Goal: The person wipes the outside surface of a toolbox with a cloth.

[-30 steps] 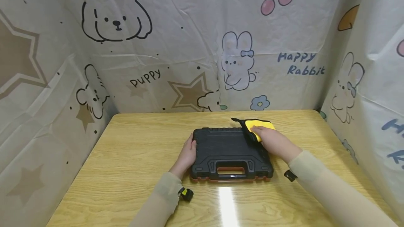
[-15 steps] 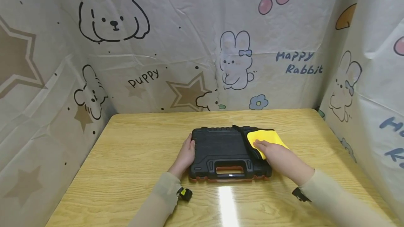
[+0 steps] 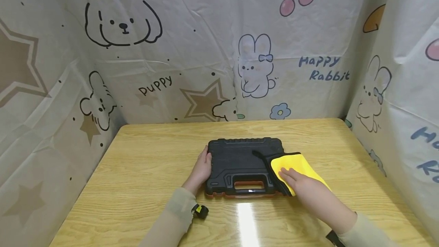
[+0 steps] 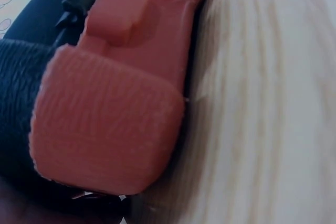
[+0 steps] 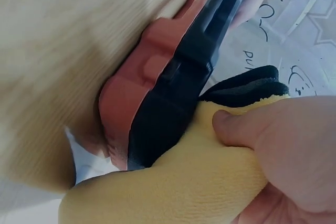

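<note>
A black plastic carrying case [image 3: 236, 159] with an orange-red base [image 4: 110, 119] lies flat on the table, its handle toward the person. At the case's left side, my left hand [image 3: 200, 170] holds the edge, thumb and fingers against it. My right hand [image 3: 308, 191] holds a yellow cleaning cloth [image 3: 295, 163] with black edging over the case's front right corner. In the right wrist view, the thumb [image 5: 231, 127] presses into the cloth's pile, and a fold of it hangs past the case's side. The palm side of that hand is mostly hidden.
The wooden table [image 3: 154, 155] spreads around the case and carries a bright light reflection in front. A printed cloth curtain [image 3: 192, 29] with cartoon animals encloses the back and both sides. A small black wrist device [image 3: 200, 211] sits at the left sleeve.
My right hand and the cloth have slid toward the person and to the right, from the case's back right corner to its front right corner. My left hand and the case stay put.
</note>
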### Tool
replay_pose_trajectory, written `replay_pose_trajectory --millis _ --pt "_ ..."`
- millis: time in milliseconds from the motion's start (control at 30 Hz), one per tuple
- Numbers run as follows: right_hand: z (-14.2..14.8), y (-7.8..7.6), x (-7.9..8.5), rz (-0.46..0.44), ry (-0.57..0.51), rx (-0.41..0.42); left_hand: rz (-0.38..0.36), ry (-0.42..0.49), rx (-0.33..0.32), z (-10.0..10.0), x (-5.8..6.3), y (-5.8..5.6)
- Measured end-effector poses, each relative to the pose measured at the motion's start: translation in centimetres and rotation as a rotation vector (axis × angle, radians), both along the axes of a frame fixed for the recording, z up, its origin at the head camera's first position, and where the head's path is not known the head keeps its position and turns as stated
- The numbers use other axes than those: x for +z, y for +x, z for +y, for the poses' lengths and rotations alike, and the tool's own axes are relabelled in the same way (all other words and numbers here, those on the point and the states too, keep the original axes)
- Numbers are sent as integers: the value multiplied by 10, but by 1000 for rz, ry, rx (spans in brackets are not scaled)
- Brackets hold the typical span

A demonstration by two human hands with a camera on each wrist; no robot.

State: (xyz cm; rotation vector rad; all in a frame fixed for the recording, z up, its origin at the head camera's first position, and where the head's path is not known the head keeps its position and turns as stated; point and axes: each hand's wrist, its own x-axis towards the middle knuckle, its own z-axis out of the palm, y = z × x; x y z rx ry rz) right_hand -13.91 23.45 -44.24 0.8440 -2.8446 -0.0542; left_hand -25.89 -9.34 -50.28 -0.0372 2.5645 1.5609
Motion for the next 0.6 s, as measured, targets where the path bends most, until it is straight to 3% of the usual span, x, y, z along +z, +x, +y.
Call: replay_pose_trajectory --millis 600 --pt "3 27 -8 46 -11 -8 13 -8 -5 0 -1 0"
